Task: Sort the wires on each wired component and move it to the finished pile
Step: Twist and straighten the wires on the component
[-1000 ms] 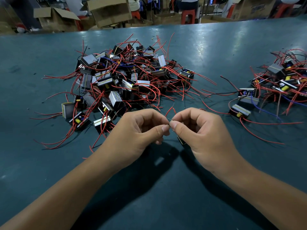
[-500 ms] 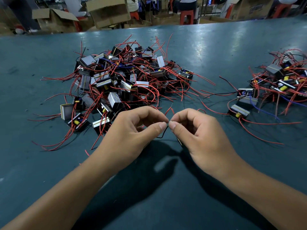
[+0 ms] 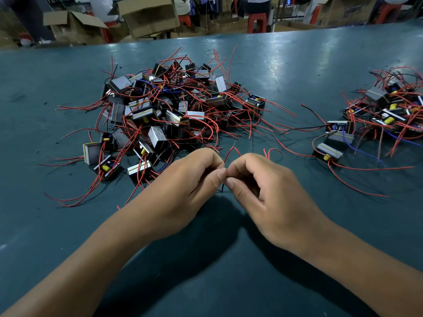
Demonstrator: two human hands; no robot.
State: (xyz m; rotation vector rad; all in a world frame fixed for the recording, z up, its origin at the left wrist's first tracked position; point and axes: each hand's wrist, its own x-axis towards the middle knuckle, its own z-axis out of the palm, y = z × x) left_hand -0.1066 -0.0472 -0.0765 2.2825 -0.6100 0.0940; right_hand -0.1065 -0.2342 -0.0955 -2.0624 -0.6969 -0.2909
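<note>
My left hand (image 3: 183,191) and my right hand (image 3: 263,197) meet fingertip to fingertip over the green table (image 3: 217,282). Each pinches thin wires of one wired component between thumb and forefinger. Red wire ends (image 3: 233,151) stick up above the fingers and a short black wire (image 3: 222,188) hangs below them. The component's body is hidden under my right hand. A large pile of wired components (image 3: 169,110) with red wires lies just beyond my left hand. A smaller pile (image 3: 384,110) sits at the far right.
Three single components (image 3: 329,152) lie at the near edge of the right pile, their red wires trailing toward me. Cardboard boxes (image 3: 146,14) and red stools (image 3: 257,21) stand past the table's far edge.
Both hands stayed in place. The fingertips have closed tighter together on the wires, and the black wire loop below them now shows shorter.
</note>
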